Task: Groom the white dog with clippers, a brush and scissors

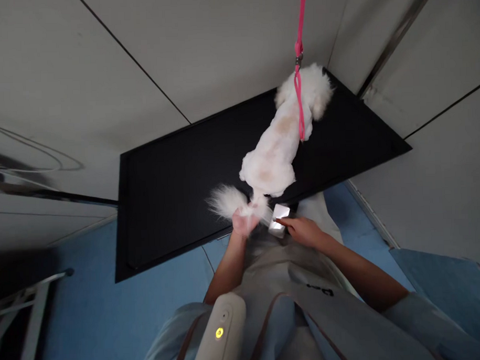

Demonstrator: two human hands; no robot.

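Note:
A white dog with a close-clipped body and fluffy head is on the black grooming table, its rear toward me. My left hand is closed around the dog's long-haired tail, whose loose hair spreads out to both sides. In my right hand is a slicker brush with a shiny rectangular head, held just right of the tail hair. One finger lies along the brush; its handle is mostly hidden. I cannot tell whether its pins touch the hair.
A pink grooming loop hangs from above along the dog's neck and side. Pale wall panels stand behind the table. A white device with a yellow light is in front of my apron. A metal frame stands at lower left on the blue floor.

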